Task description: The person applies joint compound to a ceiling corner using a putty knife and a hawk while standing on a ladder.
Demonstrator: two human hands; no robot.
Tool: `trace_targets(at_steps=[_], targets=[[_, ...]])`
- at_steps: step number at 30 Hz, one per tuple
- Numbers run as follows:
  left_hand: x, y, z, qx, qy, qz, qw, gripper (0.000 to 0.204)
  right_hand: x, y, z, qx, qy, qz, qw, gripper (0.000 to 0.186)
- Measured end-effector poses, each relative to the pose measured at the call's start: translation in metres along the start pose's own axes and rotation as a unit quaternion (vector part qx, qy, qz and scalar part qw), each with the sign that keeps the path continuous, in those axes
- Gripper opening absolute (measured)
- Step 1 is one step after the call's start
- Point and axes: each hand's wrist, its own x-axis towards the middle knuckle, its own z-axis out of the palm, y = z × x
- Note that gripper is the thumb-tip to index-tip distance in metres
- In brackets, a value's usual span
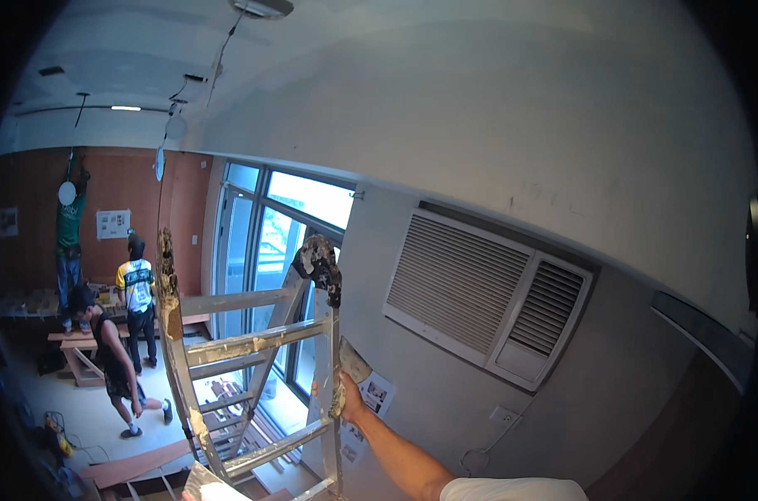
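A putty-smeared metal stepladder (258, 341) stands open in front of me, its two top ends wrapped in dark, crusted material. From the lower right my right arm reaches out in a pale sleeve. My right hand (351, 401) is closed around the ladder's right rail, with fingertips showing on the rail's far side. A putty knife (356, 361) is in the same hand, its broad blade pointing up beside the rail. At the bottom edge, near the left rail, shows a flat pale blade (210, 484) smeared with putty; what holds it is cut off. My left hand is not in view.
A window air conditioner (471, 288) sits in the right wall, above a socket (504, 415) with a cord. Glass doors (266, 234) stand behind the ladder. Three people are at the left, one reaching up (70, 213). Wires and lamps (159, 163) dangle from the ceiling; boards (137, 463) lie below.
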Motion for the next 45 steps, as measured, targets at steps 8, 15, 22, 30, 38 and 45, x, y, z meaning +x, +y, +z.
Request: trace_targets(at_steps=[8, 15, 22, 30, 38, 45], targets=[[-0.012, -0.004, 0.008, 0.014, -0.018, -0.01, 1.0, 0.045, -0.003, -0.002, 0.005, -0.008, 0.003, 0.01, 1.0, 0.062], [-0.022, -0.005, 0.012, 0.016, -0.031, -0.01, 0.999, 0.045, -0.005, -0.005, 0.01, -0.01, 0.016, 0.008, 1.0, 0.063], [-0.024, -0.011, 0.028, -0.007, -0.062, 0.005, 0.998, 0.044, -0.001, 0.0, 0.007, -0.002, 0.057, 0.015, 0.998, 0.062], [0.035, -0.002, 0.123, -0.126, -0.211, -0.05, 0.968, 0.05, -0.008, -0.004, 0.018, 0.015, 0.05, -0.014, 0.999, 0.054], [0.072, 0.06, 0.319, -0.123, -0.185, -0.039, 0.974, 0.048, -0.022, -0.011, 0.03, 0.015, 0.136, 0.034, 0.99, 0.055], [0.077, 0.117, 0.395, -0.078, -0.284, -0.078, 0.953, 0.043, -0.007, 0.021, -0.019, 0.093, 0.172, 0.126, 0.973, 0.043]])
